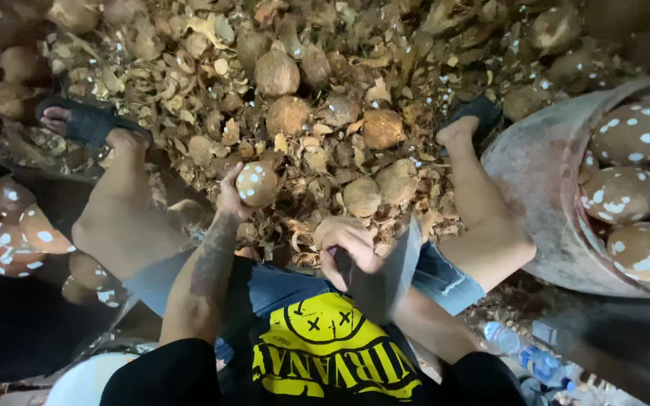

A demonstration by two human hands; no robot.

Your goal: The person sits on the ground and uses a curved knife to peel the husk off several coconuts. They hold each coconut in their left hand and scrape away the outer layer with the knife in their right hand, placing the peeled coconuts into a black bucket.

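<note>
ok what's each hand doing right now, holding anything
Left hand: closed on a partly peeled coconut.
Right hand: closed around the handle of a broad knife.

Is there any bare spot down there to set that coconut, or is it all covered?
Hardly any. The ground between the feet is buried in husk chips and whole coconuts. The left hand holds a coconut; the right hand grips a blade. The basin at right is full. The only looser patch lies just beyond the knees.
</note>
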